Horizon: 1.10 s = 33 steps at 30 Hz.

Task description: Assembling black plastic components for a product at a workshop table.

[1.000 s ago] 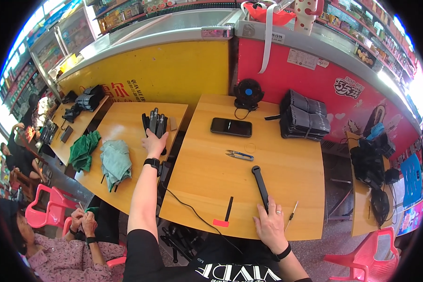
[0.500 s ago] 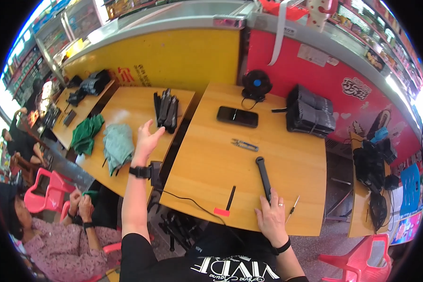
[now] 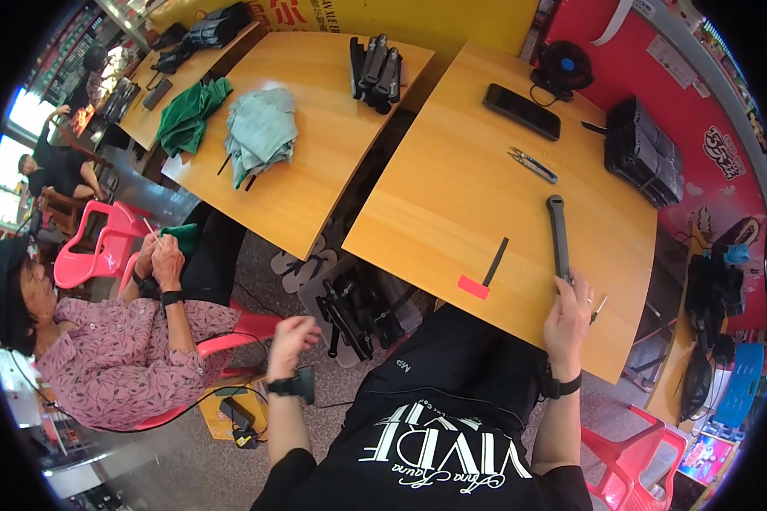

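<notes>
My right hand (image 3: 568, 317) closes on the lower end of a long dark grey strip with a rounded tip (image 3: 557, 230), which lies on the near right of the wooden table (image 3: 452, 196). Beside that hand is a thin pointed tool (image 3: 599, 308). My left hand (image 3: 293, 342) hangs off the table, its fingers loosely bent and apart, and nothing shows in it. Nearest to it is a grey bin (image 3: 320, 294) of black folded pieces (image 3: 349, 315). A red piece with a black strip (image 3: 475, 286) and small thread snips (image 3: 533, 164) rest on the table.
Farther back are a black phone (image 3: 522, 111), a small fan (image 3: 564, 66) and a stacked dark bundle (image 3: 643, 153). On the left table lie green cloth (image 3: 192, 115), pale cloth (image 3: 262, 132) and black folded pieces (image 3: 375, 72). A seated person (image 3: 128, 358) works at left.
My left hand has come back from above the left table to beside the bin. My right hand has closed round the dark strip's end. The view has shifted down and left.
</notes>
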Each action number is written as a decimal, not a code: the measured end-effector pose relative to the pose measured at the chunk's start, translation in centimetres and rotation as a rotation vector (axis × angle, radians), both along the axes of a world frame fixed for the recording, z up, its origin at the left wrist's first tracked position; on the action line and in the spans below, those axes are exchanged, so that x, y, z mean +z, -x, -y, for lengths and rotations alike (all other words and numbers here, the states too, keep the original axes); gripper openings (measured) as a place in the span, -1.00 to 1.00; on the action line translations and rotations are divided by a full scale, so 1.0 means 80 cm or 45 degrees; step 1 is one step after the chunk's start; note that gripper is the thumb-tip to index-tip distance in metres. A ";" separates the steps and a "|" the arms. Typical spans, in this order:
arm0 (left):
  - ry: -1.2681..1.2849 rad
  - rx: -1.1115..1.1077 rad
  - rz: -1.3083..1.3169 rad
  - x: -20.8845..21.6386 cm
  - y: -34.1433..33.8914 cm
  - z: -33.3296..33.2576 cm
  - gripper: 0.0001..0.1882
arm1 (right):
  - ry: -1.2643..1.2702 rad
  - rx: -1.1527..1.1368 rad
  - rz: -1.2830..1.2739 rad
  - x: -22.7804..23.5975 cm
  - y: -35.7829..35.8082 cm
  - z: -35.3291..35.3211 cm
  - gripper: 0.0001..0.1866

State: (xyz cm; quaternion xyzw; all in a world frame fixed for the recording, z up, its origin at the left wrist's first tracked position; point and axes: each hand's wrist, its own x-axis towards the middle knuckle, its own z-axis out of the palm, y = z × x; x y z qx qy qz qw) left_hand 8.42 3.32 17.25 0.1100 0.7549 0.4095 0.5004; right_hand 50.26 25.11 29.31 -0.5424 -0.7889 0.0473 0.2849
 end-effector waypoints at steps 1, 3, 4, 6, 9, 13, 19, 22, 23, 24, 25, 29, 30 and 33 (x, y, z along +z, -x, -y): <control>0.129 0.022 0.040 -0.052 -0.009 0.001 -0.73 | -0.003 0.002 0.010 0.001 -0.002 0.000 -0.62; 0.221 0.022 0.113 -0.118 -0.037 -0.007 -0.75 | 0.055 0.000 -0.059 -0.004 -0.007 0.001 -0.61; 0.101 -0.027 -0.040 -0.152 -0.049 -0.008 -0.75 | 0.051 0.004 -0.055 -0.002 -0.006 0.000 -0.61; -0.136 -0.182 -0.306 -0.191 -0.076 -0.035 -0.74 | 0.030 0.029 -0.104 -0.001 -0.006 0.000 -0.62; -0.338 -0.659 -0.701 -0.220 -0.114 -0.084 -0.67 | 0.132 -0.043 -0.309 -0.004 -0.012 -0.002 -0.63; 0.043 -1.414 -1.161 -0.228 -0.158 -0.125 -0.50 | 0.471 -0.249 -0.663 -0.010 -0.039 0.000 -0.63; 0.164 -1.479 -1.301 -0.295 -0.152 -0.111 -0.59 | 0.630 0.028 -1.474 0.006 -0.022 0.004 -0.59; 0.122 -1.433 -1.344 -0.282 -0.160 -0.115 -0.63 | 0.591 -0.165 -1.598 0.013 -0.028 0.016 -0.61; 0.159 -1.427 -1.316 -0.272 -0.165 -0.120 -0.65 | 0.476 -0.003 -1.320 0.008 -0.043 0.018 -0.64; 0.143 -1.432 -1.318 -0.262 -0.169 -0.125 -0.65 | 0.362 0.149 -1.036 0.005 -0.055 0.019 -0.67; 0.243 -1.445 -1.395 -0.256 -0.170 -0.123 -0.68 | 0.337 0.199 -1.073 0.027 -0.046 0.023 -0.68; 0.475 -1.350 -1.464 -0.260 -0.161 -0.119 -0.74 | 0.363 0.320 -1.350 0.112 -0.022 0.031 -0.68; 0.467 -1.349 -1.466 -0.264 -0.158 -0.117 -0.74 | 0.461 0.240 -1.372 0.122 -0.017 0.030 -0.67; 0.455 -1.313 -1.331 -0.268 -0.142 -0.114 -0.76 | 0.904 0.032 -1.428 0.103 0.001 0.018 -0.33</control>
